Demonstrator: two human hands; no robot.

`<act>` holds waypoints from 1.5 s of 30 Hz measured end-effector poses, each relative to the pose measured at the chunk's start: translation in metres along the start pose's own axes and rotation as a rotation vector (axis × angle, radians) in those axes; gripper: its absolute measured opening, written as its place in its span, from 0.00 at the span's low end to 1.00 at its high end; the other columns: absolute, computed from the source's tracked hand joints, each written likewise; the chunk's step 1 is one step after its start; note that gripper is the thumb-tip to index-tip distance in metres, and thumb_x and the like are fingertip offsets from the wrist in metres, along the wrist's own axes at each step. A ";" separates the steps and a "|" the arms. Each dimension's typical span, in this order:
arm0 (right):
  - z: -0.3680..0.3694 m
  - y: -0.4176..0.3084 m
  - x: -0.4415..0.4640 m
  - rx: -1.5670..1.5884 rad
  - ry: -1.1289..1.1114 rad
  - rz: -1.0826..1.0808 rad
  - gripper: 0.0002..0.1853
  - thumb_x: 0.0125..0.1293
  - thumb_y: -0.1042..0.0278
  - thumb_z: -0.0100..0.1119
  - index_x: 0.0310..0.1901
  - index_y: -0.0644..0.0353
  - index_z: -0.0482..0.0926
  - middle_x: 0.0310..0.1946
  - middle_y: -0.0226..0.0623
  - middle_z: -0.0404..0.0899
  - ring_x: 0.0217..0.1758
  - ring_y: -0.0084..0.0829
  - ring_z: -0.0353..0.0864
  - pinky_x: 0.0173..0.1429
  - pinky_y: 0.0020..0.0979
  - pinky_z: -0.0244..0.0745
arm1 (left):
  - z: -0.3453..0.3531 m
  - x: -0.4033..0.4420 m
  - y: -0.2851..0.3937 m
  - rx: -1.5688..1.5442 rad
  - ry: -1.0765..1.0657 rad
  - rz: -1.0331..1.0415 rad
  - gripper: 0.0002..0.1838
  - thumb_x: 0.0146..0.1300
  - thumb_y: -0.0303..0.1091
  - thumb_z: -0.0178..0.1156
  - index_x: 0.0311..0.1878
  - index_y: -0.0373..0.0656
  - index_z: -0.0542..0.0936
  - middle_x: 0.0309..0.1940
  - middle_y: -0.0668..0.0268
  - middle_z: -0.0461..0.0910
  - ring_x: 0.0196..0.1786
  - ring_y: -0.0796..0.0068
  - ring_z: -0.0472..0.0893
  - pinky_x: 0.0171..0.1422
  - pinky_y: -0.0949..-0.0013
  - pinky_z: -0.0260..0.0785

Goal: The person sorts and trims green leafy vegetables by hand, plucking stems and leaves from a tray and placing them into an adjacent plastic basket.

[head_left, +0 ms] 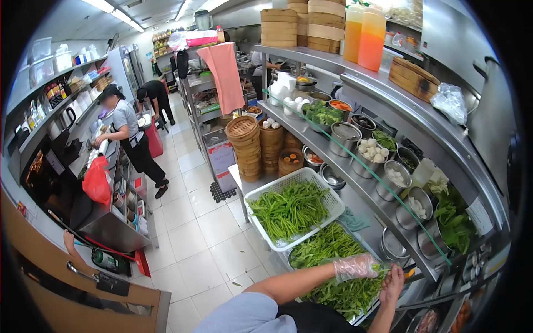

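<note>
My left hand [355,267], in a clear plastic glove, reaches over a tray of leafy greens [327,250]. Its fingers are closed on a green vegetable stem [383,268] near the tray's right side. Bare and closed, my right hand [392,282] pinches at the same stem beside the left fingertips. Long leafy greens also lie beneath both hands, partly hidden by my left forearm. Just beyond, a white plastic basket [337,206] holds cut green stems [288,210].
A steel shelf [355,166] with metal containers of ingredients overhangs the right side. Bamboo steamers [242,147] are stacked behind the basket. Two people [125,119] [155,97] work along the left aisle; another person's hand [69,240] shows at far left. Tiled floor [183,233] lies left.
</note>
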State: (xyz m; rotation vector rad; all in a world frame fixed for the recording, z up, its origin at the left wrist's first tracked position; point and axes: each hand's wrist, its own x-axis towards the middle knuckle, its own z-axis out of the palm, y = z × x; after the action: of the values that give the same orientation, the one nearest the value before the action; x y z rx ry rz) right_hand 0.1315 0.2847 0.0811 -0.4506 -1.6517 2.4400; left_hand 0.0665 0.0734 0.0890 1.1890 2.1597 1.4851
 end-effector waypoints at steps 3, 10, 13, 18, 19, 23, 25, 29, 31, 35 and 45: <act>0.011 0.002 -0.002 -0.207 -0.121 0.060 0.08 0.74 0.60 0.63 0.45 0.53 0.79 0.20 0.15 0.66 0.16 0.08 0.58 0.17 0.17 0.48 | 0.019 0.007 -0.019 0.048 0.136 -0.026 0.21 0.69 0.50 0.60 0.50 0.38 0.81 0.43 0.47 0.82 0.50 0.47 0.79 0.55 0.51 0.71; 0.027 -0.004 -0.036 -0.422 0.149 -0.391 0.12 0.72 0.64 0.64 0.44 0.65 0.86 0.32 0.24 0.81 0.33 0.17 0.75 0.40 0.23 0.71 | -0.001 0.020 -0.035 0.308 0.220 0.080 0.12 0.61 0.42 0.64 0.30 0.44 0.81 0.25 0.61 0.79 0.27 0.65 0.75 0.35 0.59 0.68; -0.026 -0.024 -0.034 -0.431 0.352 -0.482 0.11 0.74 0.64 0.61 0.45 0.65 0.85 0.33 0.25 0.82 0.35 0.17 0.75 0.41 0.24 0.72 | -0.047 0.012 0.028 -0.279 0.447 -0.401 0.11 0.66 0.41 0.61 0.34 0.43 0.82 0.25 0.73 0.77 0.28 0.76 0.72 0.35 0.66 0.66; -0.163 0.007 -0.007 -0.759 0.584 -0.462 0.14 0.74 0.62 0.61 0.50 0.64 0.81 0.31 0.32 0.81 0.31 0.24 0.77 0.37 0.27 0.71 | -0.065 0.026 0.008 -0.172 0.422 -0.365 0.17 0.73 0.44 0.58 0.45 0.37 0.82 0.25 0.69 0.78 0.29 0.75 0.74 0.38 0.68 0.66; -0.204 0.048 0.004 -1.331 0.679 -0.685 0.18 0.70 0.62 0.63 0.55 0.64 0.79 0.34 0.43 0.83 0.38 0.44 0.84 0.48 0.40 0.77 | -0.057 0.028 0.009 -0.151 0.402 -0.349 0.19 0.73 0.45 0.57 0.48 0.36 0.80 0.25 0.68 0.79 0.29 0.75 0.74 0.38 0.68 0.66; -0.142 0.067 -0.003 -1.300 0.496 -0.366 0.17 0.65 0.57 0.66 0.48 0.59 0.85 0.41 0.48 0.85 0.46 0.52 0.84 0.53 0.47 0.78 | -0.033 0.039 -0.023 -0.257 0.481 -0.387 0.25 0.74 0.50 0.59 0.55 0.33 0.75 0.23 0.69 0.77 0.24 0.77 0.72 0.31 0.70 0.64; -0.083 0.057 0.001 -1.173 0.242 -0.154 0.19 0.64 0.51 0.67 0.46 0.58 0.87 0.43 0.48 0.86 0.48 0.48 0.85 0.53 0.46 0.79 | -0.028 0.042 -0.012 -0.235 0.662 -0.490 0.24 0.74 0.49 0.61 0.55 0.35 0.77 0.21 0.72 0.73 0.21 0.79 0.70 0.22 0.72 0.59; -0.041 0.088 0.031 -1.402 0.049 0.175 0.20 0.63 0.47 0.66 0.41 0.58 0.88 0.43 0.45 0.87 0.45 0.47 0.86 0.51 0.43 0.79 | -0.055 0.035 0.031 -0.239 0.622 -0.552 0.17 0.72 0.45 0.65 0.48 0.39 0.82 0.23 0.72 0.75 0.23 0.80 0.70 0.24 0.72 0.61; -0.043 0.092 0.033 -1.287 0.020 0.171 0.18 0.63 0.51 0.66 0.41 0.59 0.88 0.40 0.43 0.87 0.43 0.44 0.86 0.50 0.41 0.79 | -0.057 0.027 0.028 -0.138 0.584 -0.466 0.15 0.71 0.43 0.65 0.46 0.39 0.83 0.23 0.72 0.75 0.24 0.81 0.70 0.27 0.71 0.62; -0.058 0.082 0.029 -0.694 -0.064 0.123 0.17 0.60 0.55 0.70 0.40 0.61 0.87 0.31 0.36 0.87 0.33 0.31 0.83 0.44 0.35 0.78 | -0.063 -0.001 0.039 -0.084 0.379 -0.572 0.12 0.68 0.40 0.66 0.42 0.41 0.84 0.25 0.74 0.76 0.27 0.82 0.70 0.34 0.71 0.66; 0.012 0.028 -0.001 -0.060 -0.119 0.428 0.11 0.67 0.63 0.71 0.40 0.57 0.79 0.33 0.28 0.81 0.26 0.19 0.81 0.32 0.25 0.83 | 0.002 -0.023 0.023 0.027 0.050 -0.373 0.11 0.66 0.39 0.68 0.42 0.40 0.84 0.22 0.71 0.78 0.25 0.82 0.71 0.31 0.68 0.67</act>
State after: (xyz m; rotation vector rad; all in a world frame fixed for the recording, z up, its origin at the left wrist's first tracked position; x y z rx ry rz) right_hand 0.1290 0.2633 0.0592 -0.7494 -1.8402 2.7664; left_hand 0.0930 0.0610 0.1028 0.7089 2.2827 1.3373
